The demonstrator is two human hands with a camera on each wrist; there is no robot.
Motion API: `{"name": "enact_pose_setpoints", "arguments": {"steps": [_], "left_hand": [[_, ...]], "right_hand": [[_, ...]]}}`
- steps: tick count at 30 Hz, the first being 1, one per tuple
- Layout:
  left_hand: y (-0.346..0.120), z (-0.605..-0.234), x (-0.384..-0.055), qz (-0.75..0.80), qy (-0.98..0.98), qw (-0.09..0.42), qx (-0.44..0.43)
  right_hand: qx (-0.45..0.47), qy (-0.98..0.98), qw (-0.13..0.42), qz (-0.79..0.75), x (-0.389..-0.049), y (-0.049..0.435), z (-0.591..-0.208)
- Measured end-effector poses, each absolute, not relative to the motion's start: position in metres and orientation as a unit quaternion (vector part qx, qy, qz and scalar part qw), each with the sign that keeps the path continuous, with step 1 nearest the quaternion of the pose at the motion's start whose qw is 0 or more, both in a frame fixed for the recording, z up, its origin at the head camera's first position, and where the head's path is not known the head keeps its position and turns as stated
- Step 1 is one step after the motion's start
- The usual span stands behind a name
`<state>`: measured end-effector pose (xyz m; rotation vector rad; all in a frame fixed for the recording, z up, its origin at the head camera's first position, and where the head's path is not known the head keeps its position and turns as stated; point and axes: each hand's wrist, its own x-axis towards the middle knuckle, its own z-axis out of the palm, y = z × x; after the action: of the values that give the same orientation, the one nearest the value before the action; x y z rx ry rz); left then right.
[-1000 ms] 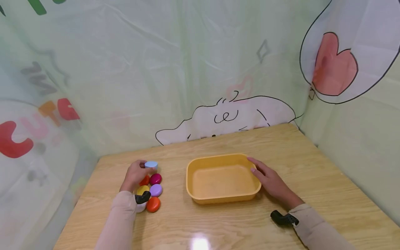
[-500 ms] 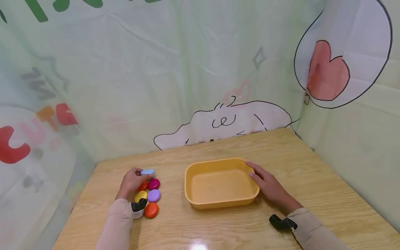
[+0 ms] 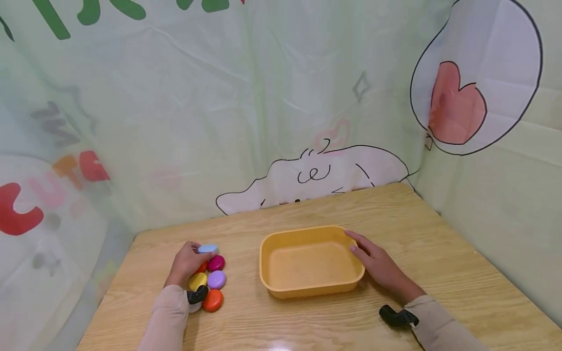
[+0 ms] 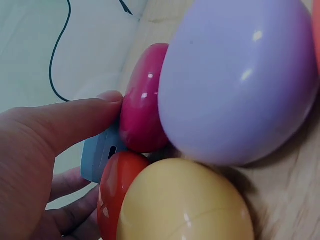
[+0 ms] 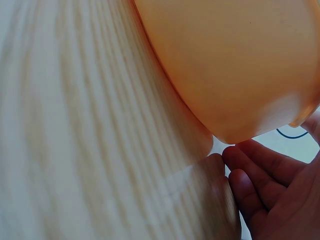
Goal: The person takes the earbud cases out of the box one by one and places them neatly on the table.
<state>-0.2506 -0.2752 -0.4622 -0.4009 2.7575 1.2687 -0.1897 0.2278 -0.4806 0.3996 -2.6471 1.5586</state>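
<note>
In the head view my left hand [image 3: 188, 263] pinches a light blue, flat rounded piece [image 3: 208, 249] at the far end of a cluster of glossy round pieces. Up close, the blue piece [image 4: 102, 150] has a small dark slot in its side, and the thumb lies along it beside the magenta piece [image 4: 146, 100]. Around it sit a red piece [image 4: 119, 175], a yellow one [image 4: 185, 205] and a lilac one [image 4: 235, 80]. My right hand [image 3: 382, 265] grips the right side of a yellow plastic bin [image 3: 312, 292], thumb at the rim, curled fingers [image 5: 260, 172] against the outer wall.
Nearer me in the cluster lie an orange-red piece [image 3: 213, 301] and a white one [image 3: 195, 307], partly hidden by the left wrist's black strap mount [image 3: 198, 294]. Printed curtains [image 3: 175, 122] close off the back and both sides of the wooden table [image 3: 281, 324].
My left hand has lowered the blue piece slightly toward the magenta piece. The whole head view has shifted as the head tilted; the right hand keeps its place at the bin.
</note>
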Motion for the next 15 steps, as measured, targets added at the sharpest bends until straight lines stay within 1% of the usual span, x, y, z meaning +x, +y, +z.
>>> {"name": "enact_pose_setpoints", "arguments": {"steps": [4, 10, 15], "left_hand": [[-0.2753, -0.4632, -0.2521, 0.387, 0.912, 0.034, -0.132], [-0.2744, -0.4611, -0.2515, 0.38, 0.914, 0.041, -0.135], [-0.2753, -0.4581, -0.2488, 0.369, 0.92, 0.038, -0.127]], "right_hand": [[0.13, -0.855, 0.022, 0.502, -0.1897, 0.2279, -0.4818], [0.127, -0.857, 0.023, 0.498, -0.1898, 0.2276, -0.4806], [0.12, -0.858, 0.02, 0.499, -0.1908, 0.2278, -0.4805]]}}
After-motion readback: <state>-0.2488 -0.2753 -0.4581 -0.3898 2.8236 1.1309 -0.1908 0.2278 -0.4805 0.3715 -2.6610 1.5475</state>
